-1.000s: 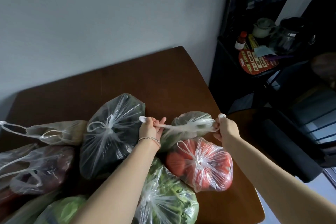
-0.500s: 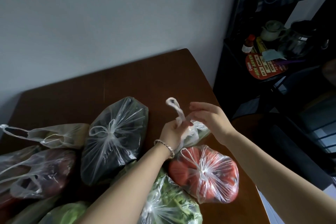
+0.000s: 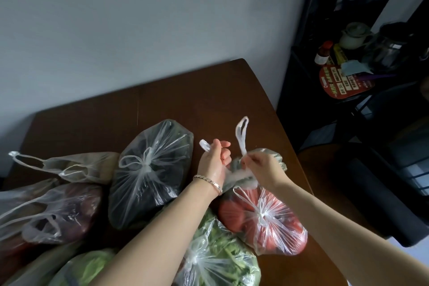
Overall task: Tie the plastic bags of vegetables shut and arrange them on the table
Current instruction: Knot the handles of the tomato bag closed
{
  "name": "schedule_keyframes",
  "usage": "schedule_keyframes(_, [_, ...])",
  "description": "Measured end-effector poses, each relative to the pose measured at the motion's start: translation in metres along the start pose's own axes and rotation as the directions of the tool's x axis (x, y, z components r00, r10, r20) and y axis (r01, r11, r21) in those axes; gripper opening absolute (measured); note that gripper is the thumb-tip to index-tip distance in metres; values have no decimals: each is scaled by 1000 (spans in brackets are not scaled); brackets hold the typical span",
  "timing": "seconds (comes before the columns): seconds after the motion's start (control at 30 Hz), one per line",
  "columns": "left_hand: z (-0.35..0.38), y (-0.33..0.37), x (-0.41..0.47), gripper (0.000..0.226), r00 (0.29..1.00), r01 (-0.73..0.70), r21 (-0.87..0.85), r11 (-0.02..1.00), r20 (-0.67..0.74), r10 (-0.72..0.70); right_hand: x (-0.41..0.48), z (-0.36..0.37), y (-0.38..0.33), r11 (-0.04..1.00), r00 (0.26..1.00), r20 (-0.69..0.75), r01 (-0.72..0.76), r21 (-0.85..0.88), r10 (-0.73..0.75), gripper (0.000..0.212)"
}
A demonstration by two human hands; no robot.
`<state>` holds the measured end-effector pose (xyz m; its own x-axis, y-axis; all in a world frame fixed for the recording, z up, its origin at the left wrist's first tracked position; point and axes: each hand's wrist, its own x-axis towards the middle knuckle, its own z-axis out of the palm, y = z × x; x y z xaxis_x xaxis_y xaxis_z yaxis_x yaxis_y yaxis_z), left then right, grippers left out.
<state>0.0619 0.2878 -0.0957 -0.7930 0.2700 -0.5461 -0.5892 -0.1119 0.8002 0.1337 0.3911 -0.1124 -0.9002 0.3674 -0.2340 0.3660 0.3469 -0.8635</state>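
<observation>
**While both handles are gripped, the knot waits**

As the left hand (image 3: 214, 162) fists one handle (image 3: 204, 145), its tip poking out leftward, the small greenish bag (image 3: 277, 156) sits on the bench (image 3: 185, 100) between both hands, just behind the tied tomato bag (image 3: 262, 218). The right hand (image 3: 264, 169) pinches the other handle (image 3: 242, 137), which stands upright.

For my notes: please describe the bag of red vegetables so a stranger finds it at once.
Look at the brown wooden table, near its right edge. There lies a clear plastic bag of round red vegetables, knotted shut. Only it is bright red; the neighbouring clear bag holds green leaves.
</observation>
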Motion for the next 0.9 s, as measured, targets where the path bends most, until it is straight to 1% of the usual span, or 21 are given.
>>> schedule_keyframes(0.03, [1, 3, 0, 40, 999, 45, -51, 998, 14, -44, 0, 1, 1, 998, 1000, 26, -5, -63, 7, 27])
schedule_keyframes(0.1, [5, 7, -1, 42, 994, 101, -92, 991, 59, -96, -3, 3, 2, 984, 996, 87, 29, -176, -14, 27])
schedule_keyframes(0.2, [15, 10, -6, 43, 989, 110, -92, 990, 110, -99, -13, 11, 2, 938, 978, 182, 152, -313, -98, 25])
schedule_keyframes(0.23, [17, 11, -7, 43, 987, 121, -88, 989, 120, -110, -16, 14, 1, 922, 971, 197, 197, -332, -136, 23])
schedule_keyframes(0.27, [19, 12, -8, 43, 983, 141, -90, 986, 127, -129, -19, 15, 0, 916, 963, 203, 236, -325, -176, 23])
schedule_keyframes(0.33, [20, 13, -7, 44, 976, 200, -122, 972, 111, -186, -23, 13, 2, 932, 952, 219, 267, -246, -215, 31])
schedule_keyframes(0.37, [22, 15, -6, 44, 973, 220, -148, 964, 99, -207, -23, 11, 4, 952, 953, 239, 234, -196, -185, 35])
schedule_keyframes(0.43, [25, 18, -8, 43, 972, 233, -157, 960, 65, -225, -24, 10, 6, 977, 960, 257, 150, -153, -107, 41])
schedule_keyframes(0.5, [24, 17, -13, 39, 976, 218, -100, 971, 33, -216, -26, 13, 9, 988, 981, 184, 81, -131, -56, 48])
schedule_keyframes(0.53, [21, 14, -15, 33, 983, 181, 2, 984, 40, -181, -27, 14, 11, 993, 989, 146, 40, -107, -24, 49])
schedule_keyframes(0.57, [15, 11, -17, 26, 990, 103, 211, 972, 73, -121, -28, 14, 13, 998, 991, 131, -9, -66, 17, 50])
schedule_keyframes(0.6, [7, 9, -19, 23, 987, -1, 468, 884, 141, -74, -29, 13, 14, 998, 989, 133, -57, -11, 58, 48])
schedule_keyframes(0.63, [0, 7, -23, 30, 975, -112, 681, 723, 216, -52, -30, 13, 16, 994, 984, 149, -105, 40, 98, 44])
schedule_keyframes(0.67, [-7, 4, -25, 39, 963, -193, 805, 562, 266, -51, -30, 11, 17, 986, 978, 170, -142, 88, 125, 41])
schedule_keyframes(0.7, [-11, 1, -28, 41, 953, -226, 863, 451, 292, -81, -31, 9, 16, 978, 973, 183, -165, 128, 140, 37])
schedule_keyframes(0.77, [-15, -6, -34, 39, 936, -297, 906, 302, 339, -95, -32, 8, 12, 963, 975, 168, -177, 204, 144, 21])
schedule_keyframes(0.8, [-16, -9, -36, 38, 929, -333, 909, 252, 361, -74, -34, 7, 9, 952, 980, 147, -168, 256, 134, 15])
schedule_keyframes(0.83, [-16, -12, -37, 38, 929, -347, 905, 247, 367, -42, -35, 6, 7, 932, 985, 123, -159, 326, 125, 15])
schedule_keyframes(0.9, [-15, -16, -38, 36, 939, -342, 892, 295, 340, 60, -37, 4, 5, 871, 989, 64, -150, 467, 136, 14])
